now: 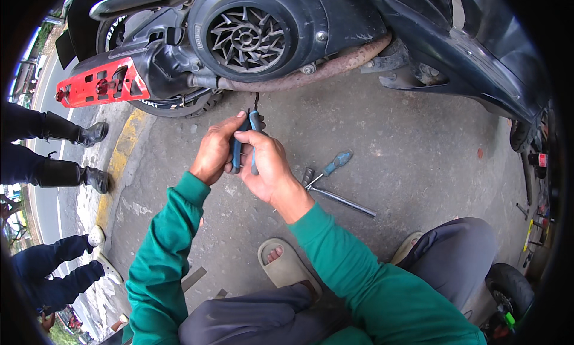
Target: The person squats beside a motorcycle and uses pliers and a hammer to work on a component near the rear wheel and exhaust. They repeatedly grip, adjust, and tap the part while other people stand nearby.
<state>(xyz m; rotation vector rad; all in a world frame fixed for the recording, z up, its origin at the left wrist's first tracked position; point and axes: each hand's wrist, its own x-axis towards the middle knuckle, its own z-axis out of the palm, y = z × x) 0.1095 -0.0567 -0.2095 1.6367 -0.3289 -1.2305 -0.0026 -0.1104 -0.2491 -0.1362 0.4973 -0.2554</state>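
Note:
Below the exhaust pipe (299, 77) of a dark scooter (347, 22), I hold blue-handled pliers (254, 148) in both hands. My left hand (215, 145) is closed around the left handle. My right hand (266, 169) wraps the other handle, its thumb lying across toward the left. The pliers' dark jaws point up at the scooter, close under the pipe; whether they bite on anything is too small to tell. My palms hide part of the handles.
A blue-handled screwdriver (338, 162) lies across a metal socket handle (344, 201) on the concrete, right of my hands. A red exhaust guard (101, 82) juts out at left. People in boots (89, 178) stand along the kerb (119, 160). A loose wheel (508, 290) is at lower right.

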